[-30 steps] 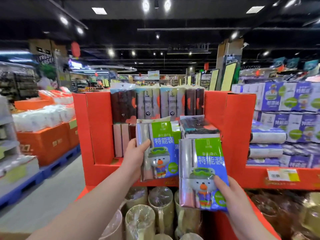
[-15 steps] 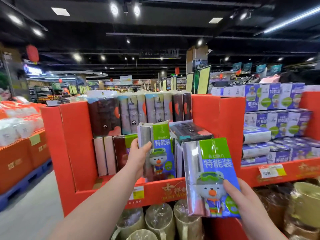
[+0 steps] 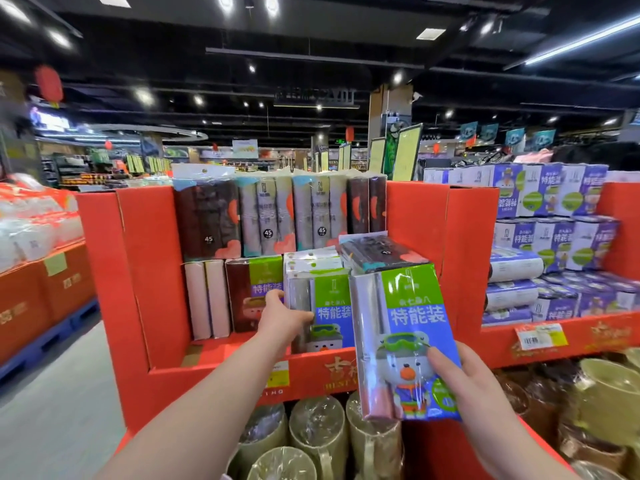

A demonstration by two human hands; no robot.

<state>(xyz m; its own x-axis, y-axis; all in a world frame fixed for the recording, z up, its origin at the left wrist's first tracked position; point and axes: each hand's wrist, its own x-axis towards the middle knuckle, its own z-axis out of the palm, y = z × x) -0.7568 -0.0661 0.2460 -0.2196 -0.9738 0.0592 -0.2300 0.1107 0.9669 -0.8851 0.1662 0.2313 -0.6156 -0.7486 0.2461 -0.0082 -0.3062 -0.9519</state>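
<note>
My right hand (image 3: 464, 382) grips a flat blue and green pack (image 3: 405, 337) with a cartoon bear on it, held upright in front of the red cardboard display (image 3: 415, 237). My left hand (image 3: 282, 318) reaches into the display's lower shelf and holds a second pack of the same kind (image 3: 327, 306) by its left edge, thumb on its front. That pack stands among others on the shelf. Its lower part is hidden behind the shelf's front lip.
Dark and pale roll packs (image 3: 277, 216) fill the upper row of the display. Wrapped green mugs (image 3: 318, 438) stand below the shelf. Purple boxes (image 3: 554, 216) are stacked at the right, white goods on orange crates (image 3: 41, 285) at the left, past a grey aisle floor (image 3: 52, 410).
My left hand has moved its pack forward and down into the lower shelf among the other packs. My right hand keeps its pack, held slightly lower and tilted.
</note>
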